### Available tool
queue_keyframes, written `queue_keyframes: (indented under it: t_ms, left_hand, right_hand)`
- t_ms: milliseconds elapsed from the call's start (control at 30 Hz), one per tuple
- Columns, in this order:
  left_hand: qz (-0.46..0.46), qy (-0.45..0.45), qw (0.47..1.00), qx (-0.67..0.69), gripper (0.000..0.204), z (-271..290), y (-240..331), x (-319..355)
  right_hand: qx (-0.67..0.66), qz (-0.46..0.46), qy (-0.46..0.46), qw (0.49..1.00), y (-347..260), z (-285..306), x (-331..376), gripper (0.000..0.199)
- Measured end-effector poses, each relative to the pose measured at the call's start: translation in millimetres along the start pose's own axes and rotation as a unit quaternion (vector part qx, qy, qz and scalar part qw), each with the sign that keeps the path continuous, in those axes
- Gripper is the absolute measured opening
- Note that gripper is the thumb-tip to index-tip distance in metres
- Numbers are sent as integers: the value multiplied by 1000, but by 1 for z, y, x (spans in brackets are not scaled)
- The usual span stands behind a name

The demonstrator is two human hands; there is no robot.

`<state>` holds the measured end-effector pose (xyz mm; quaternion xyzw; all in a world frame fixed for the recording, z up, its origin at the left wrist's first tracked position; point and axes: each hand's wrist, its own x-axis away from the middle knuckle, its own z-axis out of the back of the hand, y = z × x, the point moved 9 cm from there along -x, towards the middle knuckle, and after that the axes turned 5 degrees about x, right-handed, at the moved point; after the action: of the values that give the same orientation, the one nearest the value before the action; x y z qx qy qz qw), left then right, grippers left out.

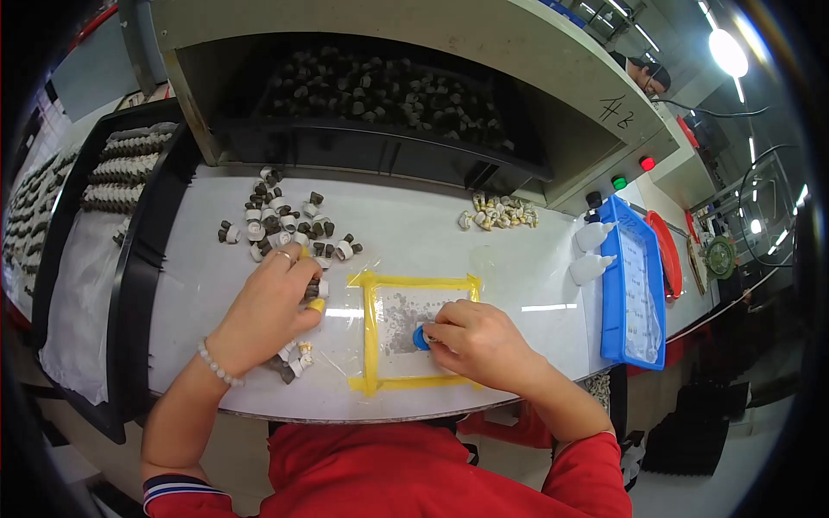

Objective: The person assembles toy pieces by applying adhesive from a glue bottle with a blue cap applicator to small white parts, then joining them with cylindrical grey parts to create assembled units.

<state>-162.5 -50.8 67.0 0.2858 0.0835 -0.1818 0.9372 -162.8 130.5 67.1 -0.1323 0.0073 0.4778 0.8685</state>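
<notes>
My left hand (268, 298), with yellow covers on its fingertips, curls its thumb and finger around a small white-and-dark part (321, 287). A loose pile of similar parts (281, 220) lies just beyond it. A few more pieces (298, 357), some with yellowish marks, sit beside the wrist. My right hand (484, 345) pinches a small blue round piece (420, 337) over a square framed in yellow tape (371, 332). Grey smudges mark the surface inside the frame. The right fingers partly hide what they hold.
A black bin (363, 155) of dark and white parts stands under a beige housing. Yellowish-white pieces (501, 212) lie at the back right. Two white squeeze bottles (591, 268) stand beside a blue tray (613, 302). On the left, a black tray (129, 285) holds rows of parts.
</notes>
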Motion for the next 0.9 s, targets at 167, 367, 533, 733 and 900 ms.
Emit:
queue_keyframes:
  t_ms: [167,367,533,733,900]
  left_hand:
    - [186,24,815,549,25,-23,8,29]
    - [224,54,655,719,30,-80,39,61]
    - [238,71,620,744,29,-106,46,64]
    - [221,85,618,749,27,-110,44,65]
    - [216,89,622,747,27,-109,45,66]
  right_hand:
    - [-123,-60,40,990,17,2,13,21]
    - [-328,-177,67,926,36,-7,27,26]
    - [-430,-180,67,882,29,-10,29,25]
    - [-363,-150,88,915,23,2,25,25]
    - [-183,-115,107,971,24,7,24,25]
